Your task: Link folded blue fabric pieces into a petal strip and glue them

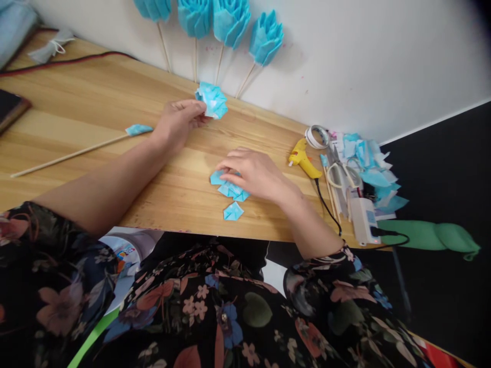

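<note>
My left hand (pixel 182 120) pinches a small fan of folded light-blue petals (pixel 215 100) between thumb and fingers, raised near the wall side of the table. Several more folded blue petals (pixel 232 191) lie in front of me, partly covered by my right hand (pixel 253 171). Its thumb and fingertips close on a petal (pixel 217 177) at the left of that group. One loose petal (pixel 233 211) lies apart, nearer the table edge. Left of my left hand, a thin wooden stick (pixel 72 154) lies flat with a rolled blue tip (pixel 138 130).
Several finished blue flowers (pixel 266 38) on sticks lean against the wall. To the right are a yellow glue gun (pixel 303 157), a tape roll (pixel 317 137), scissors (pixel 343 176), a white power box (pixel 364 220) and blue scraps (pixel 374 163). A dark phone-like object (pixel 11 110) lies far left.
</note>
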Motion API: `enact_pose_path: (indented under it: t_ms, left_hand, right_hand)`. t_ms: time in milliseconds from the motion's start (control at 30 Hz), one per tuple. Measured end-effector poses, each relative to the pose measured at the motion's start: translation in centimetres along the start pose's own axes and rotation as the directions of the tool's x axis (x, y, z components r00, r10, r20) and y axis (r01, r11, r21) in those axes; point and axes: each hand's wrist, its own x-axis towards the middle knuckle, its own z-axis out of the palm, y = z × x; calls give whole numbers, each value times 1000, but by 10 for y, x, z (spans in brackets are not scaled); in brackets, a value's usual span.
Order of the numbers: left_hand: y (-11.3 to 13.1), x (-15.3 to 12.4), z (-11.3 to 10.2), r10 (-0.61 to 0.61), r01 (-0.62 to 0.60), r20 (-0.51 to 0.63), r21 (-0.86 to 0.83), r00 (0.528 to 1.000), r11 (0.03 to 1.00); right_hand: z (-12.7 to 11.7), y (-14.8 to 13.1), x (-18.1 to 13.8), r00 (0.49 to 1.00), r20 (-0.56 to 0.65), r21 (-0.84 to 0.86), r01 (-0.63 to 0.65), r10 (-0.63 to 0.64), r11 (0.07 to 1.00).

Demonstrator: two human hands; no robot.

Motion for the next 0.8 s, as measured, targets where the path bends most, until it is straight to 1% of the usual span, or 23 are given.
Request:
enact_pose_path:
  t_ms: [100, 167, 233, 300, 367, 467, 500, 533, 567, 600, 633, 700, 733, 800]
  left_hand:
    - [-1, 1, 0, 14, -14, 11, 6, 1000, 1000]
    - [-3, 2, -1, 31, -31, 13, -15, 999, 999]
    - [-5, 2, -1, 40, -39, 20, -31, 999, 999]
    - [-7, 3, -2, 43, -42, 24, -36, 999, 998]
    - [-9, 4, -3, 42, -41, 24, -36, 999, 999]
    - [-11, 6, -4, 51, -50, 25, -33, 998, 998]
    - [-12, 6, -4, 55, -55, 25, -33, 998, 998]
    - [-12, 6, -4, 59, -58, 27, -33, 998, 998]
    - [-12, 6, -4, 60, -59, 30, -31, 998, 998]
    - [-12, 5, -4, 58, -58, 31, -26, 998, 998]
    - [-11, 5, -4, 54, -53, 30, -16, 998, 998]
    - [-11, 5, -4, 39, -39, 23, 3, 999, 999]
    - [-11, 5, -4, 33, -33, 18, 6, 999, 999]
    - [-10, 6, -4, 20, -20, 18, -10, 1000, 1000]
  right_hand:
    - [11, -14, 2, 999, 42, -93, -2, 6, 996]
    - [17, -17, 5, 999, 45, -139, -23, 29, 990]
    - [19, -14, 7, 998, 0, -97, -59, 59, 994]
    - [18, -3, 10, 991, -79, 39, -104, 107, 994]
    - [16, 14, 13, 973, -152, 243, -132, 172, 961]
    - [17, 37, 16, 937, -226, 547, -105, 267, 831]
    - [18, 41, 16, 926, -245, 603, -88, 289, 793]
    - [19, 42, 15, 917, -261, 625, -77, 300, 777]
    - [21, 39, 14, 917, -270, 611, -74, 295, 788]
    - [22, 34, 13, 922, -274, 559, -81, 275, 825]
    - [23, 26, 12, 937, -258, 466, -92, 235, 880]
    - [24, 8, 11, 975, -177, 188, -98, 132, 977]
    - [24, -1, 11, 988, -120, 56, -87, 93, 995]
    - [24, -13, 12, 997, -21, -114, -79, 77, 990]
